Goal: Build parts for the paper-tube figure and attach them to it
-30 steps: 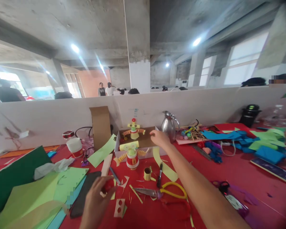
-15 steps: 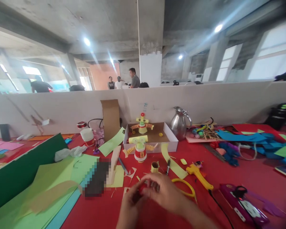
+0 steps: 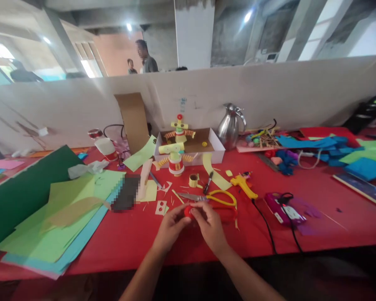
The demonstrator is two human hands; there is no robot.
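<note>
Together, the left hand (image 3: pixel 171 225) and right hand (image 3: pixel 213 229) pinch a red piece (image 3: pixel 188 211), probably to steady it from both sides. It is just on the near side of the scissors (image 3: pixel 204 198).

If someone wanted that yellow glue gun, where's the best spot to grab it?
Probably the handle of the glue gun, with the right hand coming from the near side: the gun lies on the table, handle slanting toward the person, body farther away. The black cord trails from the handle's end, so grip above it.
</note>
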